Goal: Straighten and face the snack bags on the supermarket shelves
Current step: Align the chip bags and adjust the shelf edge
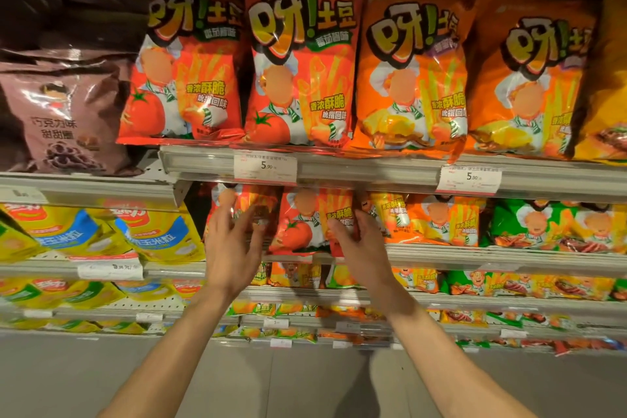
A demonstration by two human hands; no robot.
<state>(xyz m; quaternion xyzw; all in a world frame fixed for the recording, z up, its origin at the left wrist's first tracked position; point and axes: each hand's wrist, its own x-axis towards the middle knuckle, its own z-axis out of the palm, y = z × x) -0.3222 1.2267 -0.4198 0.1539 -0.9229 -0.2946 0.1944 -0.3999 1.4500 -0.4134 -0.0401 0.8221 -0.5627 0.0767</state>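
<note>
Upper shelf: two red bags (298,68), tomato picture, yellow-green lettering, chef in white with green-striped collar. Beside them two orange bags (412,78), same chef, yellow lettering. Far right bag (607,78) deep yellow. Far left bag (68,112) dusky mauve-brown, dark ring snacks printed.

Second shelf: red tomato bag (305,224) between hands; orange bags (437,220); green bags (549,224). Left: yellow bags (101,231) with blue panels, red logo.

Price labels (265,167) white, red lower edge. Shelf rails (373,170) pale grey.
</note>
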